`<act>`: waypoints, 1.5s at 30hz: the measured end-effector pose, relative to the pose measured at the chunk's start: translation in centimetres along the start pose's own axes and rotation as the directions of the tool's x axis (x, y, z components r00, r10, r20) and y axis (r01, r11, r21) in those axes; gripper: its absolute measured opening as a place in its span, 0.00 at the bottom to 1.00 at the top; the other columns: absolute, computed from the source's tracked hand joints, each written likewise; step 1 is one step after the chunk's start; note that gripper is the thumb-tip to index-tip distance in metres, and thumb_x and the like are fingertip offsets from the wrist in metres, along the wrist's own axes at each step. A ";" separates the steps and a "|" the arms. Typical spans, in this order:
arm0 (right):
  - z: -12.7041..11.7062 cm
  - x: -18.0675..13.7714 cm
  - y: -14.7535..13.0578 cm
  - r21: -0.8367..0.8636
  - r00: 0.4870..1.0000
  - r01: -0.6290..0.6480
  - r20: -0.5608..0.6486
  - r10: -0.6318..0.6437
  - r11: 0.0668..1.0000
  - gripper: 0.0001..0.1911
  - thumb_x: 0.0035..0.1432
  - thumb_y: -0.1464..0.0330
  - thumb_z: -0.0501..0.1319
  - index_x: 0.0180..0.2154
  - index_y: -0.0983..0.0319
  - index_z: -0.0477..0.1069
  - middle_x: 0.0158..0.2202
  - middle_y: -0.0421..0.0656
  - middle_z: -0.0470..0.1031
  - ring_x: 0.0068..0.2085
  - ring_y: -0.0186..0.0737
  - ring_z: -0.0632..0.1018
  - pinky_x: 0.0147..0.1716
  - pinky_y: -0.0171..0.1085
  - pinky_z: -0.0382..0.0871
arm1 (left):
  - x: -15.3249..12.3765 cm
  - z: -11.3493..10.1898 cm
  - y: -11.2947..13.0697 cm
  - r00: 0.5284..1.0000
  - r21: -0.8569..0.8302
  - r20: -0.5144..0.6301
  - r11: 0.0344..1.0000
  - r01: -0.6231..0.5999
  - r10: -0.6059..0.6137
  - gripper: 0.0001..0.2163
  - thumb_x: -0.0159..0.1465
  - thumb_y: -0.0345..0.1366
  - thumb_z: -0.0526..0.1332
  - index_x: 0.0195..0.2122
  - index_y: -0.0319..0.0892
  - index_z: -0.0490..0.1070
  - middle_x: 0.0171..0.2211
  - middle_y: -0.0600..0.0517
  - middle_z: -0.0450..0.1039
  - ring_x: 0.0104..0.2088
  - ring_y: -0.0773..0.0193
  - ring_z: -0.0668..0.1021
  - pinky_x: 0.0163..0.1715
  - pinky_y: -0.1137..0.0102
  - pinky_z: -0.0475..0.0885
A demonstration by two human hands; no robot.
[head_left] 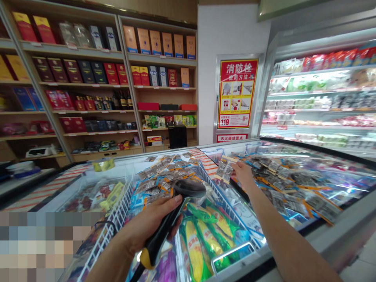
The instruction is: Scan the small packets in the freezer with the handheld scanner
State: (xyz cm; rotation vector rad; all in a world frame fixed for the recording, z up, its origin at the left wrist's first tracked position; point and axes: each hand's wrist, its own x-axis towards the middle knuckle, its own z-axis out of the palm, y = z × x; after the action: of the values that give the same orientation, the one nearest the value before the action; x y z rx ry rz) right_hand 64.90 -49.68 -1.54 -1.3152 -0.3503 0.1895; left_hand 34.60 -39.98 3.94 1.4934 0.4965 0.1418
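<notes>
My left hand (158, 219) is wrapped round the handle of a black and yellow barcode scanner (189, 188), its head tilted up over the freezer. In my right hand (244, 174) is a small flat packet (226, 169) with a grey printed face, pinched by one edge above the freezer's middle rail. Many similar packets (170, 172) lie heaped on the glass lid beyond the scanner. Another heap of packets (282, 180), some with orange and blue edges, spreads over the glass to the right of my right hand.
Below the glass, wire baskets (216, 184) hold bagged corn (205, 239) and other frozen goods. Shelves of boxed goods (72, 70) stand along the back wall. A lit refrigerated display (320, 94) is at the right, beside a red wall poster (238, 94).
</notes>
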 end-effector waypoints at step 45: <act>0.3 -0.2 -0.5 -0.131 0.997 0.080 0.015 -0.079 0.988 0.06 0.41 0.66 0.58 0.19 0.60 0.63 0.15 0.36 0.69 0.19 0.37 0.72 0.19 0.36 0.69 | 2.7 -2.2 4.0 0.985 0.387 0.152 0.911 -0.139 0.086 0.11 0.54 0.43 0.58 0.29 0.40 0.64 0.17 0.58 0.64 0.18 0.71 0.65 0.21 0.74 0.58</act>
State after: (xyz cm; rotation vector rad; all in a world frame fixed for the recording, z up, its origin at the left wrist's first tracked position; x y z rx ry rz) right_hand 64.59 -49.55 -1.01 -1.4280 -0.4293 0.1072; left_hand 37.01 -36.54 7.25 1.9184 0.3430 0.0312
